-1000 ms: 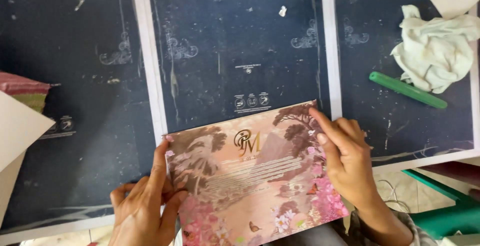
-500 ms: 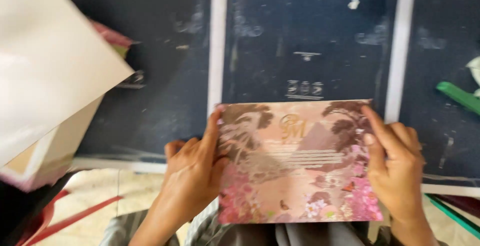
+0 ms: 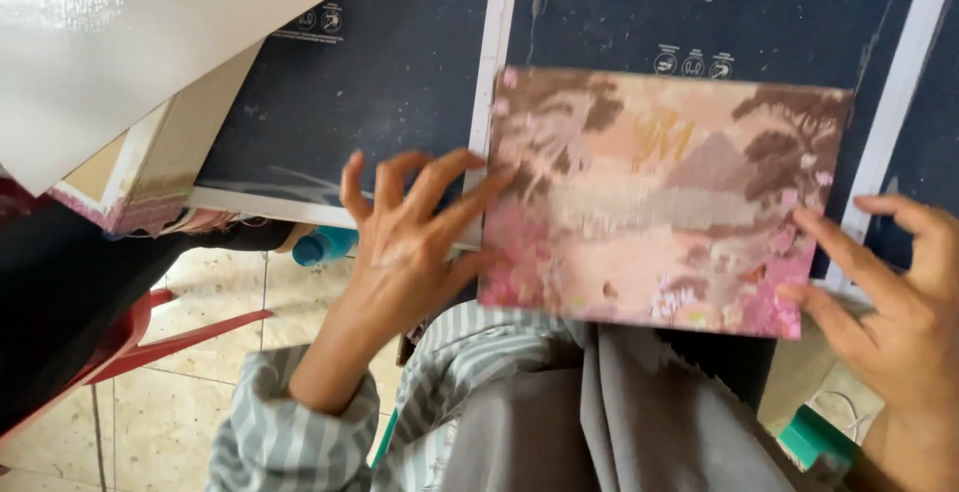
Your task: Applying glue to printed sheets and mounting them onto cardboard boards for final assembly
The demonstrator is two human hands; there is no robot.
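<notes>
Soft, even daylight fills the scene, with no hard shadows. Strong glare whitens the glossy white sheet at far left. Motion blur smears the pink card and both hands; the dark mats behind look slightly sharper.

1. I have a single head-worn view, looking steeply down and close over the dark table edge and my lap.
2. No second view overlaps it.
</notes>
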